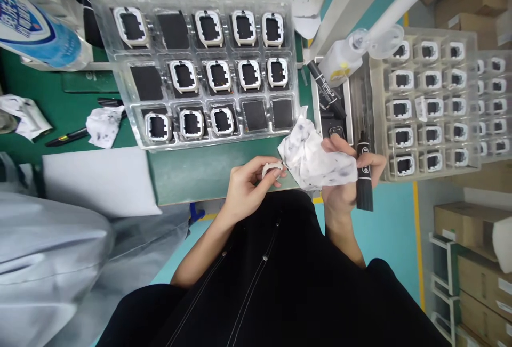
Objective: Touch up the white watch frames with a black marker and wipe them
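Between the fingertips of my left hand point(250, 184) is a small white frame point(272, 167), seen nearly edge-on. To its right, my right hand point(340, 195) grips a crumpled white cloth point(316, 160) with dark smudges, its left edge close to the frame. The same hand also holds a black marker pen point(364, 176), upright in the picture between its fingers. Beyond both hands lies a clear plastic tray point(200, 140) with similar white frames, such as one point(222, 121) in the front row. Several of its pockets show only black lining.
At right stand more trays point(440, 174) of white frames. A white pump bottle point(340, 62) and more markers point(326, 88) sit beside the main tray. At left are a blue-labelled bottle point(40, 32), a pen point(68, 137), a stained tissue point(104, 124) and white paper point(96, 182).
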`<state>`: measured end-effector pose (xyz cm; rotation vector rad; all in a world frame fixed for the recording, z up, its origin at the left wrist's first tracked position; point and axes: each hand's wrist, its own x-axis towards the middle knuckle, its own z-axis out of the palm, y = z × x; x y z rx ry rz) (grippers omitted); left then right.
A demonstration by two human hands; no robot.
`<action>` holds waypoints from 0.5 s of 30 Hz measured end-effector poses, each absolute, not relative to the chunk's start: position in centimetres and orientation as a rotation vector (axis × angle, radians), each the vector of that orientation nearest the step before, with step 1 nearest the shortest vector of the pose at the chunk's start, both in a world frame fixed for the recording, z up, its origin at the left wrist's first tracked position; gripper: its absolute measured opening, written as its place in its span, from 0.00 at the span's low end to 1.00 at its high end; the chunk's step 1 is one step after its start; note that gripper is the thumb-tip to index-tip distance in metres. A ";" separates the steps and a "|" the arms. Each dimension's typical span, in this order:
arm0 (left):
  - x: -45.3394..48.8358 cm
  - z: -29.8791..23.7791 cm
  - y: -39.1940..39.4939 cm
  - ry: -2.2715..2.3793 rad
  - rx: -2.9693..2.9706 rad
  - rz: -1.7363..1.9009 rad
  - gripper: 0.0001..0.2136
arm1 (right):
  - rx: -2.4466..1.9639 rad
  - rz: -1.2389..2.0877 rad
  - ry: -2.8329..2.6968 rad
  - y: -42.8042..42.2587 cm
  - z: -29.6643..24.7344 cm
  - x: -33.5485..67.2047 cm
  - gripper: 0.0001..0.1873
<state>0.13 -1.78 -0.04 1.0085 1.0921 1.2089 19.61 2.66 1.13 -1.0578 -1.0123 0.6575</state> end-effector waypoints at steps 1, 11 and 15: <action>0.1 0.0 -1.8 1.097 1.011 1.208 0.08 | -1.046 0.689 -0.998 2.7 1.4 19.5 0.17; 0.1 -0.1 -1.9 1.135 1.008 1.190 0.10 | -1.026 0.807 -0.952 4.2 1.8 18.7 0.28; 0.2 -0.2 -1.9 1.147 0.995 1.177 0.12 | -1.063 0.789 -0.992 4.0 1.0 18.6 0.26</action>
